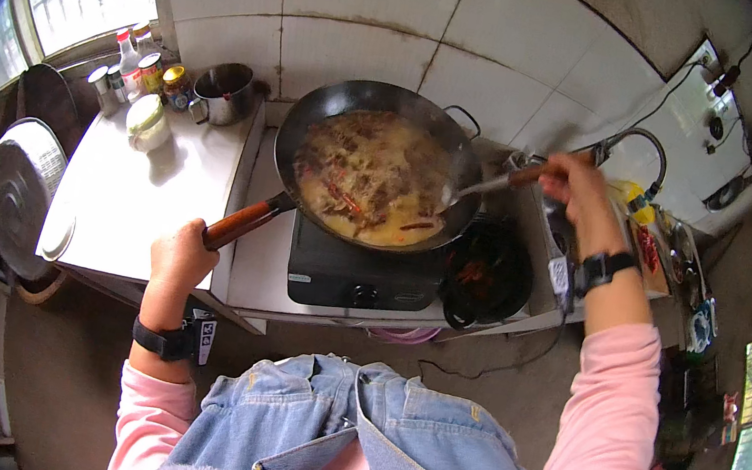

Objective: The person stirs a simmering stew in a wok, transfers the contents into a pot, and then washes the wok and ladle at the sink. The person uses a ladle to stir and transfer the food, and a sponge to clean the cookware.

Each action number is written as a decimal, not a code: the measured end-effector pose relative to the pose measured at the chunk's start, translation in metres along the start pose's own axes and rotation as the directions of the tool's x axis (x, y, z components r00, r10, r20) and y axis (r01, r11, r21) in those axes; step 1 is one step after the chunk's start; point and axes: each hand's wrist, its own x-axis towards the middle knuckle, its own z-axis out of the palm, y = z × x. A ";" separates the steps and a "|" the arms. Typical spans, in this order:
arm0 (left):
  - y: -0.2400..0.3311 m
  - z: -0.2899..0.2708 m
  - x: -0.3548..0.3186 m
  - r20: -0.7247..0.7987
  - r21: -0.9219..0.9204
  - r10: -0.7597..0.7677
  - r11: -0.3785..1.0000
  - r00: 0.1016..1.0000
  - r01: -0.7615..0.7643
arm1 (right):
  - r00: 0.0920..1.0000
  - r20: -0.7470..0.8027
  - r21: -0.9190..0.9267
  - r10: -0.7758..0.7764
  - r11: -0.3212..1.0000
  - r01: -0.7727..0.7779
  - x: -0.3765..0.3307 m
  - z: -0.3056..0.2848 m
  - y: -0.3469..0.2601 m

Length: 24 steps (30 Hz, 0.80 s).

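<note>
My left hand [183, 256] is closed round the brown wooden handle of a large black wok [290, 132]. The wok rests on a black induction cooker [360, 281]. In it a yellowish broth [374, 177] bubbles, with dark chunks and reddish-brown pieces in it; a little steam rises. My right hand [576, 194] grips the wooden handle of a metal spatula [488, 186]. The spatula's tip reaches the right side of the broth, where its end is partly hidden. A black bowl or pan [489, 275] with reddish remains stands just right of the cooker.
On the white counter [100, 215] at left stand a lidded jar [148, 123], several bottles and cans, and a metal pot [223, 93]. A power cord [553, 342] hangs at the counter's right front. Tiled wall rises behind the wok. A yellow item [635, 202] lies at far right.
</note>
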 end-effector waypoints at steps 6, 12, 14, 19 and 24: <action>-0.002 0.003 0.003 0.012 0.020 0.021 1.000 1.000 -0.021 | 0.987 0.126 0.455 0.100 0.878 -0.147 -0.019 0.009 0.091; -0.006 0.007 -0.001 -0.035 0.044 0.034 0.998 0.999 -0.033 | 0.990 0.059 0.581 0.128 0.802 -0.138 -0.030 0.015 0.102; -0.005 0.007 -0.001 -0.044 0.024 0.038 0.999 0.998 -0.037 | 0.988 0.039 0.601 0.147 0.787 -0.141 -0.032 0.009 0.103; -0.001 0.006 0.000 -0.024 0.026 0.005 1.000 1.000 -0.004 | 0.989 0.017 0.643 0.149 0.756 -0.125 -0.037 -0.001 0.109; 0.001 0.004 -0.002 -0.026 0.042 -0.013 0.999 1.000 0.014 | 0.993 0.014 0.665 0.119 0.741 -0.098 -0.043 -0.011 0.109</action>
